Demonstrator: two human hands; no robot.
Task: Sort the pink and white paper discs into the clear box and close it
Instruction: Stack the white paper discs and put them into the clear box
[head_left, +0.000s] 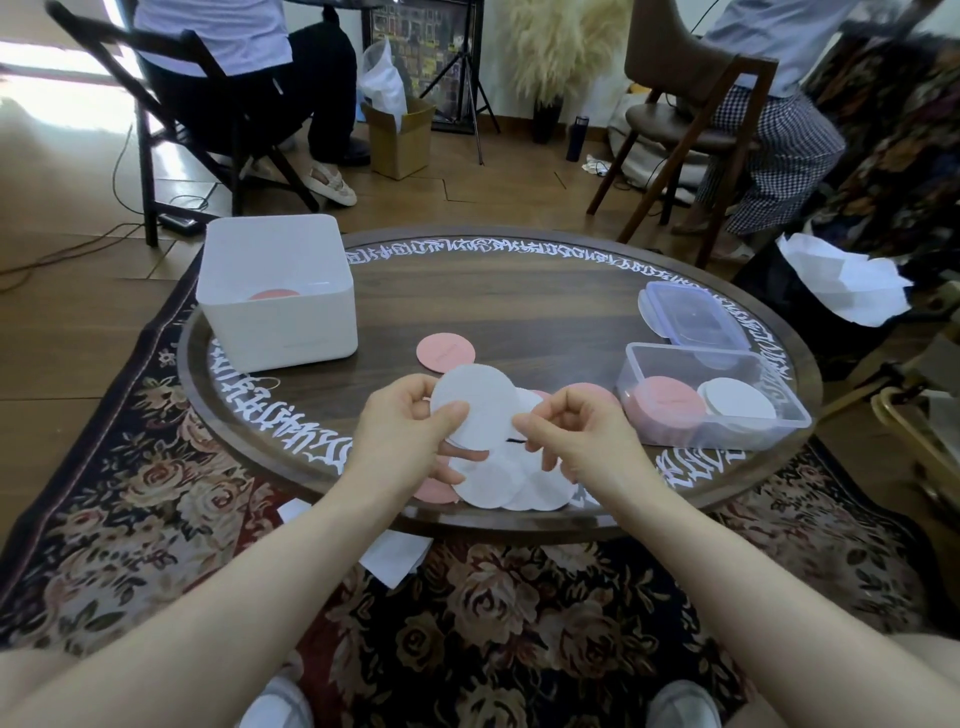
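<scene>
A round dark wooden surface with white lettering round its rim stands on a flowered rug, with seated people and chairs behind it. At its right edge sits the clear box, open, with a pink stack and a white stack side by side inside. Its clear lid with bluish clips lies just behind it. A white bin at the left holds at least one pink disc.

The left hand holds a small stack of white discs raised above the near edge, thumb on the face and fingers curled behind. The right hand has its fingers pinched together at the stack's right edge, on or beside a thin dark strand there; whether it grips a disc I cannot tell. Loose white discs and a few pink ones lie beneath the hands, and a single pink disc lies farther in.

The step in hand looks like gathering the whites; sorting is well under way, not finished. Next, the held stack likely needs squaring and carrying right onto the white pile, then the loose discs sorted by colour, and the lid pressed on last.
</scene>
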